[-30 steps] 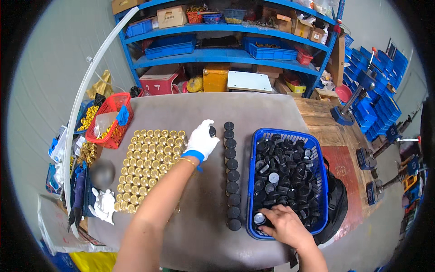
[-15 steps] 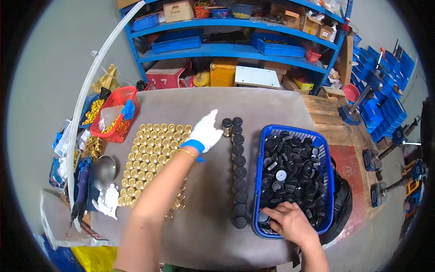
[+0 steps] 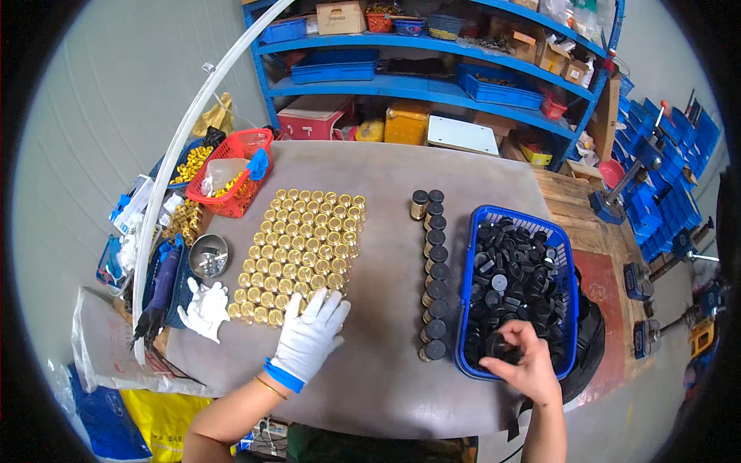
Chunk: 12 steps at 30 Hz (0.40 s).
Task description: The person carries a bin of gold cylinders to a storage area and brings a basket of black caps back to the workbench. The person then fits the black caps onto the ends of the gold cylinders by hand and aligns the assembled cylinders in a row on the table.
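Observation:
My left hand (image 3: 312, 337), in a white glove with a blue cuff, lies with fingers spread at the near right corner of a block of gold metal cylinders (image 3: 297, 251) standing in rows. Its fingertips reach the nearest ones; whether they grip one is hidden. Over the near end of a blue basket (image 3: 465, 309), my bare right hand (image 3: 529, 359) pinches a round black cap (image 3: 498, 347) between thumb and fingers. Loose black caps (image 3: 513, 266) fill that basket. Between block and basket runs a column of black-topped gold cylinders (image 3: 436, 289), with one more (image 3: 419, 204) beside its far end.
Left on the table are a red basket (image 3: 245, 193), a metal bowl (image 3: 208, 255) and a loose white glove (image 3: 207, 310). A white curved tube (image 3: 181, 116) arches along the left. Blue shelves (image 3: 432, 94) stand behind; lever presses (image 3: 610, 202) line the right side.
My left hand has come back from the column's far end to the gold block's near corner. The right hand has lifted slightly with a black cap in its fingers. The view has shifted.

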### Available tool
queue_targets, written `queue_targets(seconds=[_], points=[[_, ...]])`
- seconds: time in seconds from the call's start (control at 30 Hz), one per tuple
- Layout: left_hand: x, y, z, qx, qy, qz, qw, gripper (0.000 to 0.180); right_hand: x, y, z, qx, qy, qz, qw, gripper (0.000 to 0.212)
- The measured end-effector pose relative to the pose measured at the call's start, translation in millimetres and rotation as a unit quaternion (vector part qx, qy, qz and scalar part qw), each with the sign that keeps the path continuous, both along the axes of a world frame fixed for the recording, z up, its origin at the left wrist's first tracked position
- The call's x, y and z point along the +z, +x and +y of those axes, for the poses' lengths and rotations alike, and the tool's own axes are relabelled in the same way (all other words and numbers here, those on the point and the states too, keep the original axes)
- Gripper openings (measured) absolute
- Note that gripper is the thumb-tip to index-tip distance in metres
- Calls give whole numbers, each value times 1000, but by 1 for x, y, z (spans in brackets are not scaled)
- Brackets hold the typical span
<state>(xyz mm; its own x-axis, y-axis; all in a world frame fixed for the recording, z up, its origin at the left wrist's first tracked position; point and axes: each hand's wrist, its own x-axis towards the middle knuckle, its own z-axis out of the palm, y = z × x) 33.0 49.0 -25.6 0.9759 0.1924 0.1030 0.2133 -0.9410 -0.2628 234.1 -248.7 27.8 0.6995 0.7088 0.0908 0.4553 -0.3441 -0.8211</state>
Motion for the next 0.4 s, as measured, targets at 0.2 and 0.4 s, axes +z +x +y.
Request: queue_targets(seconds=[0.2,0.4], points=[[14,-12,-39,53,-369,-143,917,50,-5,-55,5,119,-45,62,990,54],[18,-4,-111,108,-826,-165,529,32,-11,-71,16,151,-27,-16,988,60]])
